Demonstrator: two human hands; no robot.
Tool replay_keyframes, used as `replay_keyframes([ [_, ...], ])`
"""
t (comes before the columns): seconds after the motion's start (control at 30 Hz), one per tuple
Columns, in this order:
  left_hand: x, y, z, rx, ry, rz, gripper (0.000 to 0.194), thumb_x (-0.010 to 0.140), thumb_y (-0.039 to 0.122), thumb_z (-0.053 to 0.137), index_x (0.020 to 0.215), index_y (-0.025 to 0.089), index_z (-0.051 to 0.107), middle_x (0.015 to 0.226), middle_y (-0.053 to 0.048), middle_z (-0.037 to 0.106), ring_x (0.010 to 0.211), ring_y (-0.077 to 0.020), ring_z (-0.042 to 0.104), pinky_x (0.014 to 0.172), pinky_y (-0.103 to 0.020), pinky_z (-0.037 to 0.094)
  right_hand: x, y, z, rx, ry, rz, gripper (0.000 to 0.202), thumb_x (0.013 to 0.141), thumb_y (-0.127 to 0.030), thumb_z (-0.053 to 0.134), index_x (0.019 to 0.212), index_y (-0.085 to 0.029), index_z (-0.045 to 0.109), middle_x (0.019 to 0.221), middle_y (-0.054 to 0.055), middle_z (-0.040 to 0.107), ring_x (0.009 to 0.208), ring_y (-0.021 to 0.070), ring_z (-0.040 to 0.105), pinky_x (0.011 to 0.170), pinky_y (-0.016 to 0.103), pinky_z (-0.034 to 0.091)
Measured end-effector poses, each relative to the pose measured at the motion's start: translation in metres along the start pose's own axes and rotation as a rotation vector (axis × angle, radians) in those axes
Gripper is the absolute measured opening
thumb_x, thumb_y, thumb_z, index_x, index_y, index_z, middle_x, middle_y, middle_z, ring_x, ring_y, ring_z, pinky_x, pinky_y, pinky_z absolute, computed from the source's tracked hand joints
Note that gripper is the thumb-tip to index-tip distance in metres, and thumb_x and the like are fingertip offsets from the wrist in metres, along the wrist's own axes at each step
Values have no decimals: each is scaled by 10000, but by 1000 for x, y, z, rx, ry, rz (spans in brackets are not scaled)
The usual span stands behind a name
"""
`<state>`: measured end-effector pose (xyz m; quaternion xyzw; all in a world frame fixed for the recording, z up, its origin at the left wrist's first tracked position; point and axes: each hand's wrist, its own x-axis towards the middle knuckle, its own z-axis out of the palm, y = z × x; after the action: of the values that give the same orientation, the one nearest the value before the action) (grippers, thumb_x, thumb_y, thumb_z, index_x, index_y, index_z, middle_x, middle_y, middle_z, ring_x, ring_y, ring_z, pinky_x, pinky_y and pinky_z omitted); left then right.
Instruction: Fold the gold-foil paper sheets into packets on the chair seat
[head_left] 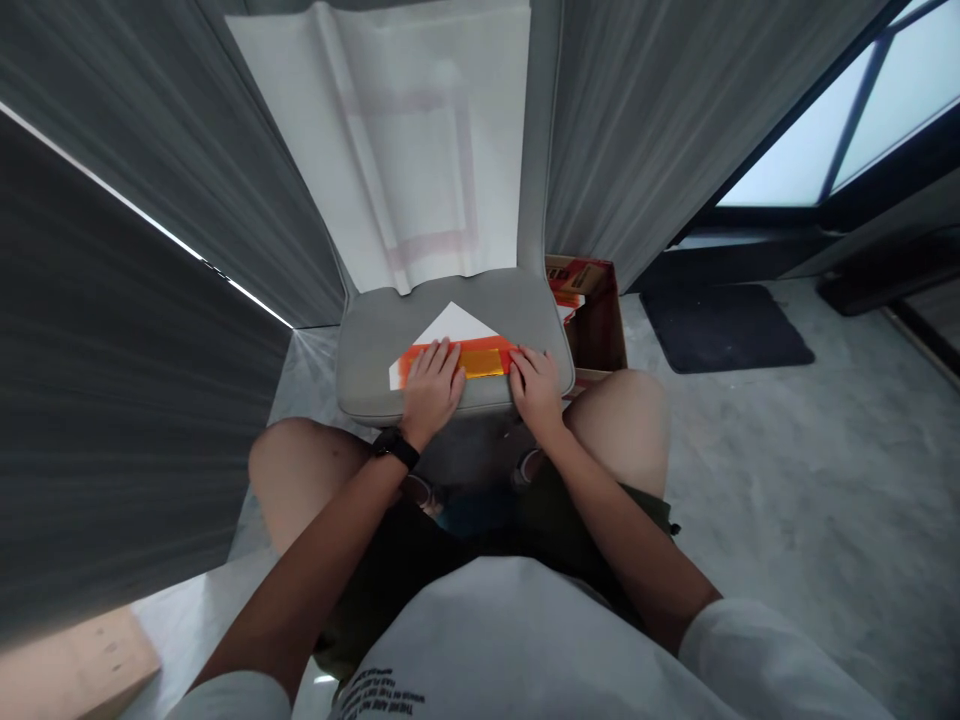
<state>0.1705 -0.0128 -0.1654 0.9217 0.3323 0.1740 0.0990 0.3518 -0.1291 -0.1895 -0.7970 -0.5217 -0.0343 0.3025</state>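
Folded paper (478, 343) near chair seat (367, 365) front; likely crease-pressing. Left hand (433, 387) flat on it, fingers extended; right hand (537, 388) fingers bent, pinch unclear. Next calls for even pressure.

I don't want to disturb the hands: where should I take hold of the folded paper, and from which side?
Probably at the white peak of the folded paper, coming from the far side, by the backrest. The peak points that way and lies uncovered on the seat, while the left hand and right hand rest toward the ends of the orange band.
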Motion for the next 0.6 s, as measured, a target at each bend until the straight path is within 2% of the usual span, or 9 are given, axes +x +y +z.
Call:
replay_keyframes([
  [0.33, 1, -3, 5, 33, 40, -2, 584, 1088, 382, 384, 1558, 60, 517, 1643, -192, 471, 1555, -330, 424, 1301, -558, 301, 1, 7, 13, 145, 123, 57, 389, 1012, -196, 446, 1216, -190, 776, 1348, 148, 728, 1263, 253, 656, 1254, 533, 367],
  [0.43, 4, 3, 2, 50, 59, -12, 554, 1078, 337, 412, 1538, 55, 538, 1612, -206, 510, 1539, -352, 444, 1300, -603, 285, 3, 7, 14, 154, 138, 71, 394, 1005, -182, 437, 1202, -196, 778, 1333, 142, 738, 1245, 250, 667, 1240, 522, 389],
  [0.5, 7, 13, 1, 41, 66, 48, 523, 1082, 289, 398, 1528, 59, 550, 1597, -196, 534, 1547, -337, 433, 1304, -586, 291, 3, 7, 14, 156, 138, 73, 400, 1007, -179, 429, 1208, -202, 774, 1331, 136, 741, 1240, 252, 669, 1232, 523, 398],
  [0.6, 9, 32, 2, 15, 10, 251, 510, 1112, 272, 348, 1546, 83, 537, 1615, -154, 528, 1570, -281, 402, 1314, -502, 311, 3, 6, 14, 166, 132, 79, 405, 1019, -179, 415, 1224, -185, 764, 1344, 145, 733, 1247, 257, 664, 1232, 520, 394],
])
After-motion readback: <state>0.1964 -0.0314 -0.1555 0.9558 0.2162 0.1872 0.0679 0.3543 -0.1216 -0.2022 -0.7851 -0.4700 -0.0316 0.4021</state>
